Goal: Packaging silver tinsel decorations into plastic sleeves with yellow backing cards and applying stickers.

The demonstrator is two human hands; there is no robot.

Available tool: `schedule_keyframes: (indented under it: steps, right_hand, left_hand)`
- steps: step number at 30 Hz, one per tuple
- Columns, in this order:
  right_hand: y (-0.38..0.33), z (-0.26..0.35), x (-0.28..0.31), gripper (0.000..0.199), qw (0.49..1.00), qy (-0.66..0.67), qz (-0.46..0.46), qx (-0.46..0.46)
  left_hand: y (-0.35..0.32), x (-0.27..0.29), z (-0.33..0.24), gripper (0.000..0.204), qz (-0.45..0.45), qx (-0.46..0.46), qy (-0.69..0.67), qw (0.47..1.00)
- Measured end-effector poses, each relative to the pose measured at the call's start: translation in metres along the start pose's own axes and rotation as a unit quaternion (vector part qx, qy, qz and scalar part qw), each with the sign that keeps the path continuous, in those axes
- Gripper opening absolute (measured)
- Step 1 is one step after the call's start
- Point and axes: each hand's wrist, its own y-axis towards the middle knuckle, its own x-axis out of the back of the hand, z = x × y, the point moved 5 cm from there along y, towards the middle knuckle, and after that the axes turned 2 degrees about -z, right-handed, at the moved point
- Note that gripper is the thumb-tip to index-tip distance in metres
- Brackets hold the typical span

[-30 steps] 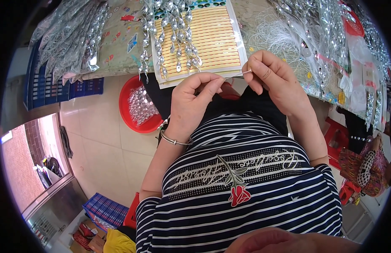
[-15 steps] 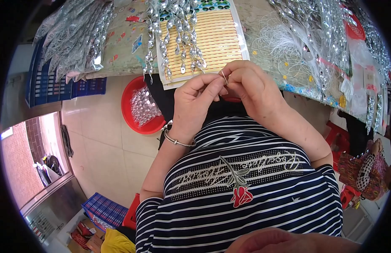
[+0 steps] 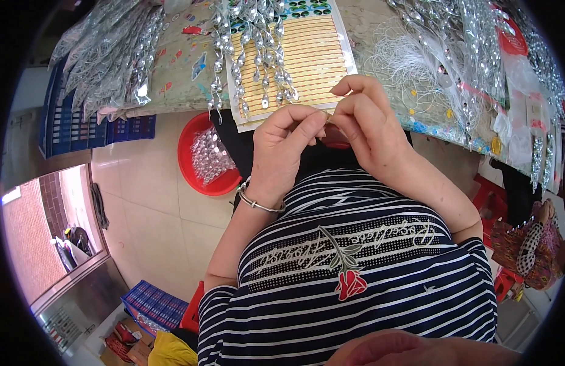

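My left hand [image 3: 285,140] and my right hand [image 3: 371,125] meet in front of the table's near edge, both pinching at the fingertips. Between them is a thin pale strand [image 3: 329,116], too small to make out well. The right hand's other fingers are bent and partly raised. Just beyond the hands lies a sheet with yellow and red stripes [image 3: 307,61]. Twisted silver strands with shiny round pieces [image 3: 264,67] hang over its left part, and green oval pieces [image 3: 307,8] show along its far end.
Wrapped silver strands [image 3: 112,61] lie at the table's left. White threads [image 3: 404,61] and more silver strands [image 3: 471,55] are at its right. A red basin [image 3: 188,177] with bagged shiny pieces stands below left, near a blue crate [image 3: 75,122]. Patterned cloth [image 3: 529,250] is at right.
My right hand's fingers have lifted and spread apart somewhat, and the pale strand shows less between the hands. My left hand stays almost in place.
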Motion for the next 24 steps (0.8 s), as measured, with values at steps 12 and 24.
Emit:
schedule_keyframes:
  steps: [12, 24]
  right_hand:
    - [0.003, -0.021, -0.009, 0.009, 0.975, 0.153, 0.038, -0.153]
    - [0.004, -0.017, 0.002, 0.009, 0.958, 0.204, -0.012, -0.201]
  left_hand:
    - [-0.003, -0.002, 0.004, 0.010, 0.025, 0.014, 0.059, 0.998]
    - [-0.003, 0.004, 0.003, 0.007, -0.012, 0.012, 0.009, 1.000]
